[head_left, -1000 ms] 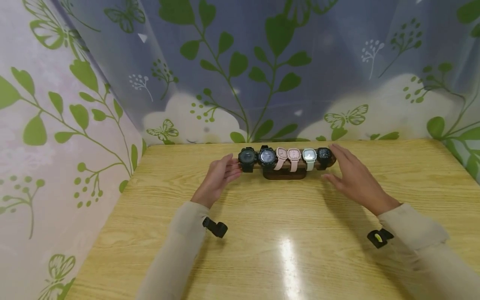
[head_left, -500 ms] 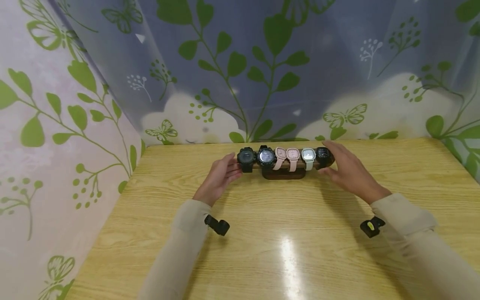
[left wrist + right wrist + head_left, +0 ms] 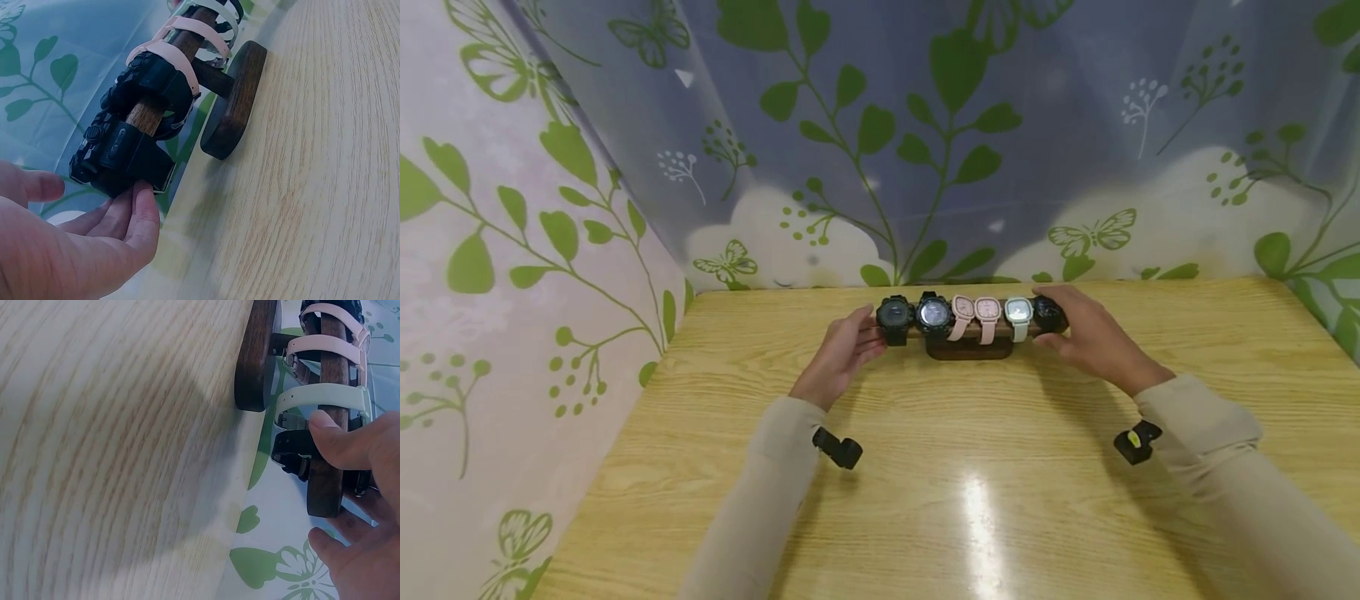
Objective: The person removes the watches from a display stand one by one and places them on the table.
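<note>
A dark wooden watch stand (image 3: 967,350) near the table's back edge carries several watches along its bar. My left hand (image 3: 841,354) is at the left end, fingertips touching the underside of a chunky black watch (image 3: 125,156), thumb apart from it. My right hand (image 3: 1097,342) holds the black square watch (image 3: 1048,313) at the right end. In the right wrist view the thumb lies over its black strap (image 3: 294,444) on the bar, with fingers behind. Between them sit a second black watch (image 3: 934,312), two pink watches (image 3: 988,310) and a mint watch (image 3: 1018,311).
The wood-grain table (image 3: 925,467) spreads in front of the stand. A leaf-and-butterfly patterned curtain (image 3: 880,167) hangs right behind it, with another patterned panel (image 3: 520,317) on the left. Each wrist wears a black strapped device (image 3: 838,450).
My right hand has moved left onto the stand's right end, and its thumb and fingers have closed around the black square watch. The left hand and the stand stay almost still.
</note>
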Motion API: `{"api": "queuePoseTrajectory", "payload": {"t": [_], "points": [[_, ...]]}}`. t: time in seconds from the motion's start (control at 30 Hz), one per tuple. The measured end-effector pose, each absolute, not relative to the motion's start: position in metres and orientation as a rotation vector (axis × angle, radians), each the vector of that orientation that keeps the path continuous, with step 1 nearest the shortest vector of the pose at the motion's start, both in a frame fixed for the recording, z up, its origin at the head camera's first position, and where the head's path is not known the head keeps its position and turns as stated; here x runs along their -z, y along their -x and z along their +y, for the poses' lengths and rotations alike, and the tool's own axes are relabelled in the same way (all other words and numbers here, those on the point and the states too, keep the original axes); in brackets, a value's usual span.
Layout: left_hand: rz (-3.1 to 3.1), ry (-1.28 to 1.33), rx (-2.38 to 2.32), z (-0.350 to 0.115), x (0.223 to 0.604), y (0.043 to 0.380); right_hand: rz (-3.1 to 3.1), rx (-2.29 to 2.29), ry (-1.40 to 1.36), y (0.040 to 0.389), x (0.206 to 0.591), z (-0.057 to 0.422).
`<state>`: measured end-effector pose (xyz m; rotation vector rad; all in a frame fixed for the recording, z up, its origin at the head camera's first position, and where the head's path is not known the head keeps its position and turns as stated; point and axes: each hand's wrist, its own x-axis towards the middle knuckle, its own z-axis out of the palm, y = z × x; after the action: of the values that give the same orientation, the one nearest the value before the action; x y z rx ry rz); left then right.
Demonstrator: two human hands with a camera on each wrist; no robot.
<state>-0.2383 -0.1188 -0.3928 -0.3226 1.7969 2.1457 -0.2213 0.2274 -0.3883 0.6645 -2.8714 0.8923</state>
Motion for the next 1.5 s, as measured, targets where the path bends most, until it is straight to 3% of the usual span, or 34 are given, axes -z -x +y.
{"api": "queuePoseTrajectory", "payload": {"t": [0.97,1.5], "points": [[1.793,0.323,-2.161,-0.118,0.393,0.239,-2.835,-0.854,-0.485,0.216,0.391,0.252],[1.801,0.332,-2.153,-0.118,0.391,0.238,-2.85,-0.801,-0.372,0.186,0.39,0.264]]}}
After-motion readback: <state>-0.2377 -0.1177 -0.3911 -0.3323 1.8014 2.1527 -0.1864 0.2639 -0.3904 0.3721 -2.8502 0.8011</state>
